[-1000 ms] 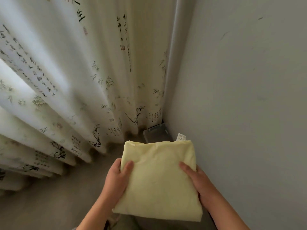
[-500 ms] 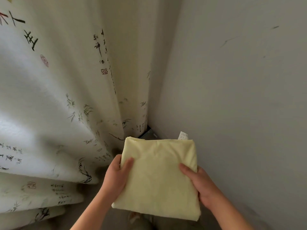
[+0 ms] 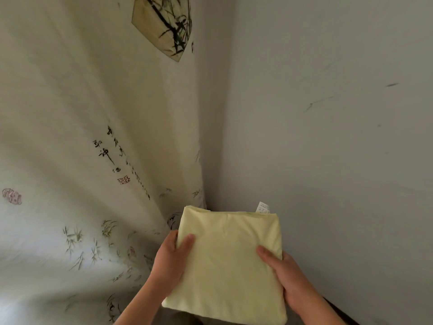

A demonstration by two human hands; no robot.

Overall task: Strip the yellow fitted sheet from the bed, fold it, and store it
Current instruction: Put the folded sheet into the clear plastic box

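Folded yellow fitted sheet (image 3: 228,263): a flat rectangular bundle, held up in the room corner, between a printed curtain (image 3: 93,137) at left and a plain wall (image 3: 328,137) at right. A white label (image 3: 263,207) is seen at its far right edge; the print is too small to be read. Left hand (image 3: 172,261): the left edge is gripped, thumb on top, fingers hidden beneath. Right hand (image 3: 284,275): the right edge is gripped likewise. The sheet's near edge is partly cut off by the frame.
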